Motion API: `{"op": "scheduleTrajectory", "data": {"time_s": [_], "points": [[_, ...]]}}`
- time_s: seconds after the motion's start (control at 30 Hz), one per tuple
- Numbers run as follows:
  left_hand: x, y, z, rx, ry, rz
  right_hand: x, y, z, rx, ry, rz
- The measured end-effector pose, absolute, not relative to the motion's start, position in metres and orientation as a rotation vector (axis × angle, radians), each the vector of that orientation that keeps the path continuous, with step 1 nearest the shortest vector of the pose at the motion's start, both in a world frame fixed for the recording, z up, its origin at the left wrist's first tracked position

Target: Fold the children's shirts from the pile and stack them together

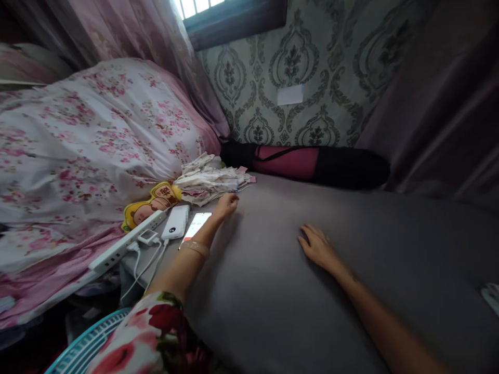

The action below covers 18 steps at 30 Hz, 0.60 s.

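My left hand [226, 205] is just in front of a heap of crumpled cream cloths [210, 179], its fingers curled in; whether it grips anything is too small to tell. Under my left forearm, which wears a clear bangle, a lit phone [198, 224] is partly covered. My right hand [315, 244] rests on the grey sheet [268, 275], palm down with fingers a little apart and nothing in it. A white power bank [176, 222] with a cable plugged in lies left of the phone.
A white power strip [128, 241] with plugs and cables and a yellow cartoon pillow [152, 205] sit at the left. Floral bedding [97, 124] rises behind. Along the wall lies a black and maroon bag [288, 162]. A blue basket [88, 337] stands at lower left.
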<state>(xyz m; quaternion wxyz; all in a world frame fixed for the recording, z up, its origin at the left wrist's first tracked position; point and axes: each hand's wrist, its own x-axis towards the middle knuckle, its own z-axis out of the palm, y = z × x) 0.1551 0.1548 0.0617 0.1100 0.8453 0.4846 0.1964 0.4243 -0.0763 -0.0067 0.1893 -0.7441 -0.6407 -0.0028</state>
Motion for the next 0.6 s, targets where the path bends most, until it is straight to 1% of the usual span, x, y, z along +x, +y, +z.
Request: {"op": "scheduleTrajectory", "data": {"time_s": [0.13,0.2,0.4,0.47,0.53,0.6], "points": [[0.134,0.183,0.087,2.431,1.729,0.824,0.417,-0.079,-0.012,-2.116,-1.74,-0.061],[0.129,0.195,0.095,2.419,1.858,0.879,0.414,-0.081,-0.013,-2.134,-1.719,-0.097],[0.127,0.22,0.097,2.354,1.972,0.614,0.409,-0.084,-0.008,-2.128,-1.705,-0.126],[0.128,0.223,0.097,2.313,1.98,0.589,0.408,-0.085,-0.006,-2.127,-1.697,-0.12],[0.13,0.222,0.101,2.239,1.991,0.695,0.408,-0.086,-0.005,-2.125,-1.697,-0.114],[0.132,0.22,0.11,2.12,1.936,0.948,0.408,-0.086,-0.005,-2.127,-1.69,-0.117]]}}
